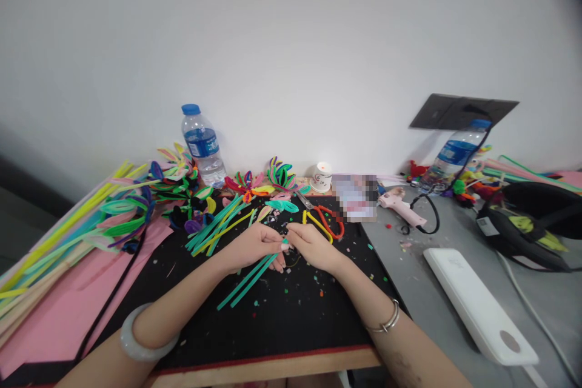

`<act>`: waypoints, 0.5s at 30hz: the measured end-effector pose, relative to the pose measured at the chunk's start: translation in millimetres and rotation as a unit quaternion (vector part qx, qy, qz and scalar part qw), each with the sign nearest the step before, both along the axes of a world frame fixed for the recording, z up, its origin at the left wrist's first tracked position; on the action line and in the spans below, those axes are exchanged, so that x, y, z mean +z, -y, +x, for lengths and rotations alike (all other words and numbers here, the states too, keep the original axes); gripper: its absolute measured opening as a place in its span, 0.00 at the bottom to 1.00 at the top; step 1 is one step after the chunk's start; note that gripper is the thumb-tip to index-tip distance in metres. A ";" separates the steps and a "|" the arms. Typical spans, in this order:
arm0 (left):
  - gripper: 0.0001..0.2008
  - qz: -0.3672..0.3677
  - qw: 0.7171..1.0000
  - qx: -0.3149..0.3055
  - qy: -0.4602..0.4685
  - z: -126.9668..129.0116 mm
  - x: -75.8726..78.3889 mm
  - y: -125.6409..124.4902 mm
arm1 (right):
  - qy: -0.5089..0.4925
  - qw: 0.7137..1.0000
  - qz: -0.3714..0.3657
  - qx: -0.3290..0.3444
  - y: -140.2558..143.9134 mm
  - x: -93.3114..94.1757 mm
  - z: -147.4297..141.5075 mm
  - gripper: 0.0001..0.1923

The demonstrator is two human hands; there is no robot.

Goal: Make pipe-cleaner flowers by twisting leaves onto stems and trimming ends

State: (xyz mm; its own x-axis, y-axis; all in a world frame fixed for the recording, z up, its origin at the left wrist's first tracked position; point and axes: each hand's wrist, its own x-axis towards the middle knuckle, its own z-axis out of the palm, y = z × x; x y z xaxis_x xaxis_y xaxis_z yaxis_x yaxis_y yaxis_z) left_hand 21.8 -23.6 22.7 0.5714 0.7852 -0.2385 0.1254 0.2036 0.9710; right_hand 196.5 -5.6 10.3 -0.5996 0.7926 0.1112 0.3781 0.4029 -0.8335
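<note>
My left hand (254,247) and my right hand (313,247) meet over a black mat (282,315). Together they pinch the upper ends of a few teal pipe cleaners (248,282), whose lengths slant down to the left across the mat. My left wrist wears a pale bangle (143,339); a thin silver bracelet (386,321) circles the right wrist. Just beyond my right hand lie scissors (325,221) with red and yellow handles. Small colourful clippings are scattered on the mat around my hands.
Bundles of pipe cleaners (59,242) and finished pipe-cleaner flowers (182,185) fill the left. Two water bottles (204,145) (454,154) stand at the wall. A pink glue gun (400,203), white power bank (477,306), small cup (321,177) and dark bag (531,224) sit right.
</note>
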 end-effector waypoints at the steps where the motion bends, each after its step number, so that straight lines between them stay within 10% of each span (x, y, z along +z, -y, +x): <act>1: 0.15 0.001 1.000 -0.002 0.003 -0.4 0.0 -0.2 | -0.005 1.000 -0.002 0.000 0.1 0.0 -0.1 0.15; 7: 0.13 0.001 1.000 -0.009 0.029 -2.8 -0.8 -1.3 | -0.094 0.989 -0.115 -0.005 1.9 -2.5 -2.6 0.16; 15: 0.12 -0.009 0.998 -0.006 0.063 -4.0 1.6 1.0 | -0.291 0.906 -0.306 0.022 5.4 -7.8 -9.4 0.18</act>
State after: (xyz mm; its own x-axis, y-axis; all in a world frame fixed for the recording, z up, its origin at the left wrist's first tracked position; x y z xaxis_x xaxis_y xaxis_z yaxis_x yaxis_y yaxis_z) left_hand 17.7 -24.7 24.3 0.6073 0.7743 -0.1781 0.0046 0.2208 0.9753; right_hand 187.1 -11.0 2.6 -0.6133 0.7891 -0.0338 -0.2033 -0.1990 -0.9587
